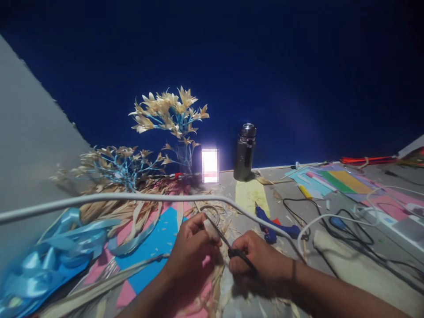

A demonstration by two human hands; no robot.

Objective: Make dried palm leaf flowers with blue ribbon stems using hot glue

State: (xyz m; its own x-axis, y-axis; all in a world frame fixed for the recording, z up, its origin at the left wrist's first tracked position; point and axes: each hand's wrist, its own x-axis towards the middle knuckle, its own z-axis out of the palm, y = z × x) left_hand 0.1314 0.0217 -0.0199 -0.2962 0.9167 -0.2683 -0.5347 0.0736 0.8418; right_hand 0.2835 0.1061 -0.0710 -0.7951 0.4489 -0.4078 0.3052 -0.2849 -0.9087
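My left hand (192,247) is closed in a pinch on a small pale strip of dried leaf (209,227) over pink and blue paper sheets (155,243). My right hand (256,260) grips black scissors (228,245), whose blades point up and left toward the strip between my left fingers. A thin loop of pale strip (210,210) lies just beyond my hands. Dried leaf strips (132,212) are heaped to the left.
Light blue ribbon (49,256) is piled at the left. A blue glue gun (274,227) with white cable (115,198), a dark flask (245,152), leaf bouquets on blue stems (172,115), coloured paper (334,181), black cords (347,234) and a bright phone (210,165) surround me.
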